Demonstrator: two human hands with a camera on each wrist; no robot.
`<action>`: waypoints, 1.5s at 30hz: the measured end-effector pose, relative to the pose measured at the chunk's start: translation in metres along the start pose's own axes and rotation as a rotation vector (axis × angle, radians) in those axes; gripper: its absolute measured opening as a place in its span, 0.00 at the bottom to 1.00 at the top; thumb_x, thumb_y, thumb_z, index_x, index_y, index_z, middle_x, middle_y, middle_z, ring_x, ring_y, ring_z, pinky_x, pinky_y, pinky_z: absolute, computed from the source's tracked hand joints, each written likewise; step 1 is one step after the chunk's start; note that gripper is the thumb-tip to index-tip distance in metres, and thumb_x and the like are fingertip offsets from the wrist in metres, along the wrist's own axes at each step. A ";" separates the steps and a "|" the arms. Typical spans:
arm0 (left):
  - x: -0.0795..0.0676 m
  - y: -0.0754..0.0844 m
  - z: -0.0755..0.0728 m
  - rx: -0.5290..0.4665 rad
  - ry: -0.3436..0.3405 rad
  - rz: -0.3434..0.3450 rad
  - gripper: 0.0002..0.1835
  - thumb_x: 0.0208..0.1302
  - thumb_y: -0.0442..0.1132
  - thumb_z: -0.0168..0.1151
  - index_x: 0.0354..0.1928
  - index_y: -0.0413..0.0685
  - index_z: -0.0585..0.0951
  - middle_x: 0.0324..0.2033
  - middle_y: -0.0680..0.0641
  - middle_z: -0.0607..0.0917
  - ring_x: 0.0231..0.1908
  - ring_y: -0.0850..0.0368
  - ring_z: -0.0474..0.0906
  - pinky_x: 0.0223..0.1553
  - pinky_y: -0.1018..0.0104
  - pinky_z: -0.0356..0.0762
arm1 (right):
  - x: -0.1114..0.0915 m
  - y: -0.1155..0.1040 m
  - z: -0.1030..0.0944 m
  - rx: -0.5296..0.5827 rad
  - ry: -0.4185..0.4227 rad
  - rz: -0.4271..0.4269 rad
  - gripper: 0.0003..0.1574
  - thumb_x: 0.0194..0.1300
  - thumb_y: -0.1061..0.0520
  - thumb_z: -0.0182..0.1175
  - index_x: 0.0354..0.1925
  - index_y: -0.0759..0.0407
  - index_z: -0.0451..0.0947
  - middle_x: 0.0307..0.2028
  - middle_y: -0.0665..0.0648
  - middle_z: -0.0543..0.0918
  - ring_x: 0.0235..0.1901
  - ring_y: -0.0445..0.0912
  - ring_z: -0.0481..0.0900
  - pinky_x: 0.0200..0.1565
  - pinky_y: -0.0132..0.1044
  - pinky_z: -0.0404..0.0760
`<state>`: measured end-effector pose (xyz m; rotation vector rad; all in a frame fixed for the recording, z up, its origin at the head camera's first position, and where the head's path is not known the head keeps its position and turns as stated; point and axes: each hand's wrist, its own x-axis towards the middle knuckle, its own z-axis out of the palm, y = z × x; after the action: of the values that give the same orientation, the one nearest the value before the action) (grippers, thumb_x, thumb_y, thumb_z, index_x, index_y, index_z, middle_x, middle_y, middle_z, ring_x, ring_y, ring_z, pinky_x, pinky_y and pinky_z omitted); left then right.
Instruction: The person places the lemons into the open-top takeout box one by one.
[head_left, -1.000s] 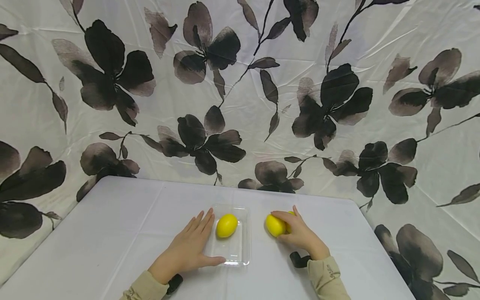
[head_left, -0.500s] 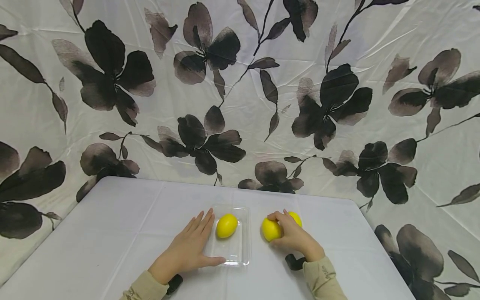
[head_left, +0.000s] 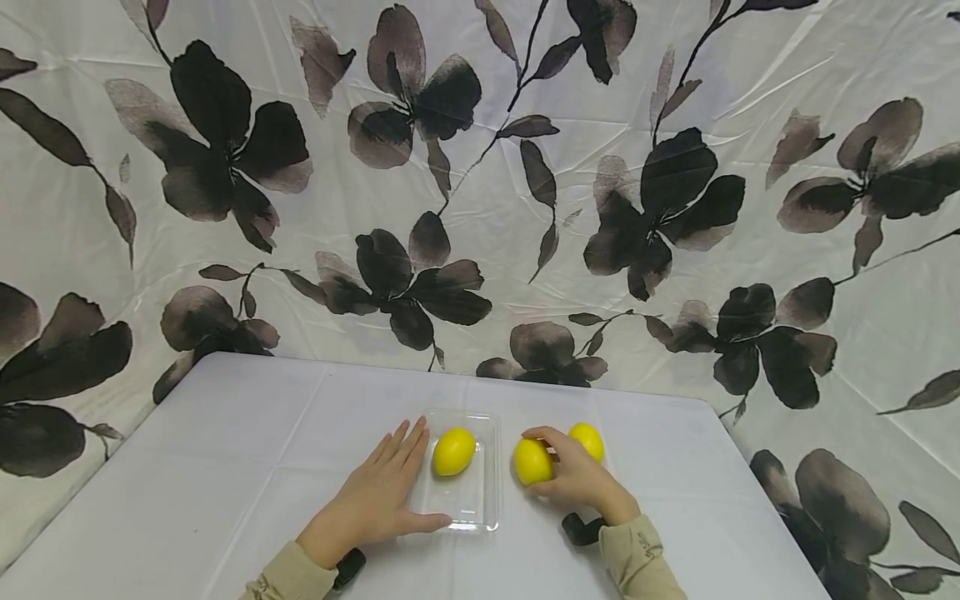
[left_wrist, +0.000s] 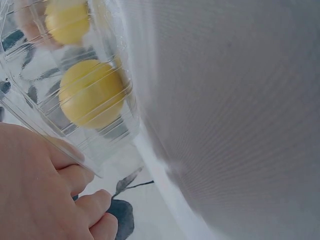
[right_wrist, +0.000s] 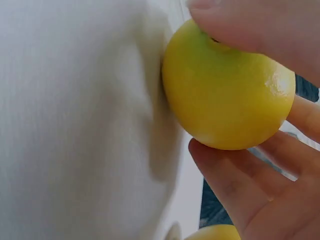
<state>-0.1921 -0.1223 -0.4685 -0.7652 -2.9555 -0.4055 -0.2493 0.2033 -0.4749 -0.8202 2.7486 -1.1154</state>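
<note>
A clear plastic container (head_left: 471,507) lies on the table with one yellow lemon (head_left: 453,452) inside, toward its far end. My left hand (head_left: 375,498) rests along the container's left side, fingers extended and thumb at the near edge. In the left wrist view those fingers (left_wrist: 75,177) touch the container's rim. To the right of the container, my right hand (head_left: 583,479) holds a second lemon (head_left: 532,462) between thumb and fingers. The right wrist view shows this lemon (right_wrist: 227,97) close to the tabletop; whether it touches is unclear. Just beyond that hand lies a third lemon (head_left: 587,440).
A white cloth covers the table (head_left: 247,467). Behind it hangs a light curtain (head_left: 517,225) printed with dark flowers. Each wrist carries a black camera mount, the right one (head_left: 582,529) low over the cloth.
My right hand has moved left toward the container with its lemon, uncovering the third lemon behind it. The left hand, the container and the lemon inside have stayed in place.
</note>
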 end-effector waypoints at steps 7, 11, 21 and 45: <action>0.000 0.000 0.000 0.002 -0.007 -0.003 0.67 0.51 0.82 0.52 0.76 0.34 0.53 0.77 0.39 0.47 0.76 0.41 0.41 0.74 0.45 0.43 | 0.000 -0.001 -0.001 0.097 0.037 -0.002 0.48 0.44 0.60 0.80 0.63 0.58 0.72 0.58 0.53 0.77 0.56 0.52 0.76 0.58 0.44 0.79; 0.000 0.000 0.001 0.004 -0.007 -0.005 0.66 0.51 0.82 0.52 0.76 0.34 0.53 0.77 0.39 0.46 0.76 0.41 0.41 0.74 0.45 0.43 | 0.000 -0.006 -0.006 0.156 0.059 -0.003 0.48 0.44 0.59 0.80 0.63 0.53 0.72 0.58 0.51 0.77 0.56 0.52 0.76 0.58 0.41 0.79; 0.001 0.000 -0.001 -0.001 -0.018 -0.014 0.66 0.51 0.80 0.55 0.76 0.35 0.52 0.77 0.39 0.46 0.76 0.41 0.40 0.74 0.45 0.43 | 0.005 -0.031 -0.016 0.246 0.070 -0.073 0.47 0.45 0.66 0.79 0.64 0.58 0.72 0.60 0.56 0.77 0.56 0.53 0.75 0.59 0.44 0.78; 0.000 -0.002 0.002 -0.017 0.005 0.008 0.65 0.53 0.80 0.55 0.76 0.34 0.54 0.77 0.38 0.47 0.76 0.40 0.42 0.74 0.44 0.45 | 0.031 -0.057 0.015 0.088 -0.053 -0.175 0.41 0.48 0.56 0.77 0.61 0.53 0.74 0.59 0.46 0.79 0.57 0.46 0.76 0.63 0.52 0.72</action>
<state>-0.1932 -0.1238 -0.4711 -0.7763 -2.9472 -0.4312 -0.2463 0.1443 -0.4434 -1.0791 2.6054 -1.2154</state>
